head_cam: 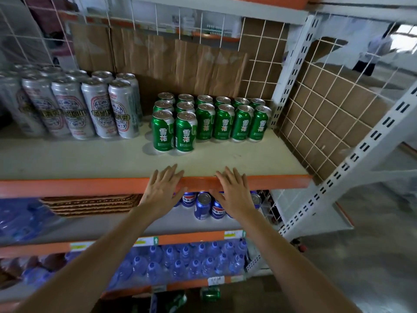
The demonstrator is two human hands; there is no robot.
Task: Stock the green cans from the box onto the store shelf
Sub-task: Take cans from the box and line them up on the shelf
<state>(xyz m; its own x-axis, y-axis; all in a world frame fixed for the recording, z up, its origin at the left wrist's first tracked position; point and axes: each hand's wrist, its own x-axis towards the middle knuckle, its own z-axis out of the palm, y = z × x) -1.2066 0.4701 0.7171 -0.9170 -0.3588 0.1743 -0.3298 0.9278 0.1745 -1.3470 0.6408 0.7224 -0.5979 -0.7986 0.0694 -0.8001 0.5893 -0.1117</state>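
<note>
Green cans (209, 119) in rows mid-frame on shelf (90, 186); front row part-filled. Left hand (161, 192), right hand (234, 194) empty, fingers spread. Loose can (209, 294) bottom centre: stocking likely unfinished.

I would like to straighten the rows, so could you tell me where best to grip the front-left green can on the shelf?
Probably by its top rim, coming from the front and above. The front-left green can stands upright, with its right neighbour close against it and another can behind, so only its left and front sides are free.
</note>
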